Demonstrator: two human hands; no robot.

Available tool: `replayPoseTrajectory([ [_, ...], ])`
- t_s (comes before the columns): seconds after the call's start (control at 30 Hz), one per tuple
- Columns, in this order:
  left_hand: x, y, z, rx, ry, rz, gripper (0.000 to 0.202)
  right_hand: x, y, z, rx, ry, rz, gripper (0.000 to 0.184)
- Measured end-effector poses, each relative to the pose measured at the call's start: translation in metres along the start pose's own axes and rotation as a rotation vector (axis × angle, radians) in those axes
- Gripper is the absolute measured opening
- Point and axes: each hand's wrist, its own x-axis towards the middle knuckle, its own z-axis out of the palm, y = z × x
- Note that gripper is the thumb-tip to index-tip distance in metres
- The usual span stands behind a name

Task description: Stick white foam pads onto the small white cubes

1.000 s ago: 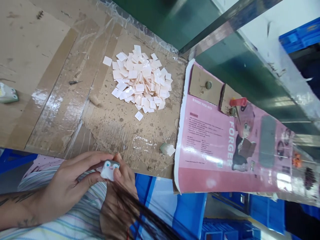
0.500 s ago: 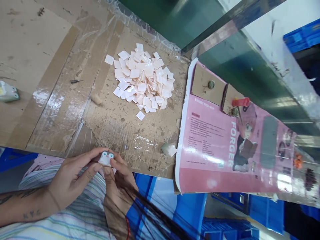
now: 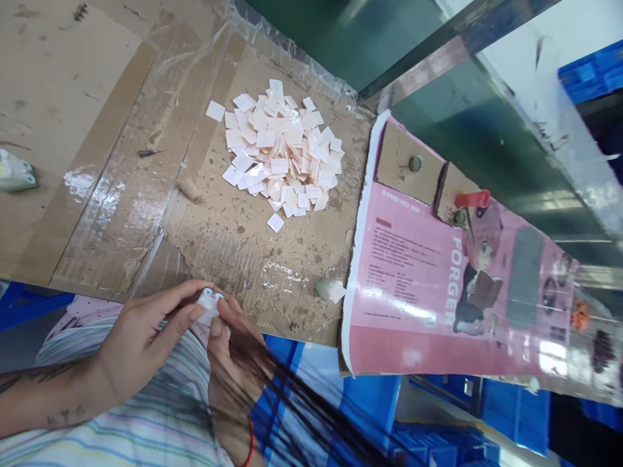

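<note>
A small white figurine [image 3: 209, 305] with two round blue-green eyes is held between both hands, just off the table's front edge. My left hand [image 3: 141, 334] grips it from the left, thumb on its front and fingers behind. From the right, my right hand [image 3: 228, 347] pinches it with thumb and fingers. Strands of long dark hair [image 3: 296, 389] hang across my right hand and hide part of it. The figurine's back and underside are covered by the fingers.
A heap of pale square pieces [image 3: 285, 152] lies on the cardboard-covered table [image 3: 219, 240]. At the left stands another figurine [image 3: 17, 172]. A pale green-white lump [image 3: 329, 289] rests beside a pink printed sheet [image 3: 403, 318]. Blue crates [image 3: 370, 408] sit below the table.
The figurine has tipped in my fingers, so its eyes now sit higher and face more upward. Both hands have shifted slightly; more hair falls over my right hand.
</note>
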Motion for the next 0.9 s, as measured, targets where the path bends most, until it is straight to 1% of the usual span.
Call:
replayPoseTrajectory([
  [0.07,0.000,-0.002,0.000,0.003,0.001,0.010,0.043,-0.001,0.002,0.001,-0.002,-0.011,0.041,0.019],
  [0.13,-0.001,-0.004,0.000,0.012,0.003,0.041,0.039,-0.001,0.005,0.002,0.000,-0.013,0.064,0.016],
  [0.23,-0.004,-0.005,0.000,0.024,-0.002,0.080,0.031,-0.001,0.006,0.003,0.050,0.000,0.072,0.014],
  [0.3,-0.005,-0.004,0.000,0.031,-0.005,0.082,0.030,0.000,0.006,0.003,0.093,0.002,0.077,0.014],
  [0.43,-0.006,-0.001,0.000,0.024,-0.017,0.021,0.037,0.003,0.003,0.002,0.039,-0.002,0.073,0.011],
  [0.53,-0.006,-0.002,0.000,0.000,-0.085,-0.040,0.040,0.007,-0.003,0.003,-0.007,0.039,0.020,0.015],
  [0.6,-0.006,-0.003,-0.001,0.000,-0.114,-0.053,0.040,0.009,-0.007,0.004,-0.036,0.036,0.016,0.016],
  [0.67,-0.006,-0.004,-0.002,0.015,-0.087,-0.032,0.039,0.009,-0.008,0.005,-0.045,0.019,0.034,0.015],
  [0.77,-0.007,-0.004,-0.002,0.035,-0.047,0.007,0.037,0.006,-0.006,0.005,0.022,0.027,0.047,0.015],
  [0.9,-0.006,-0.008,-0.002,0.013,-0.063,0.022,0.033,0.002,-0.001,0.005,0.053,0.037,0.072,0.012],
])
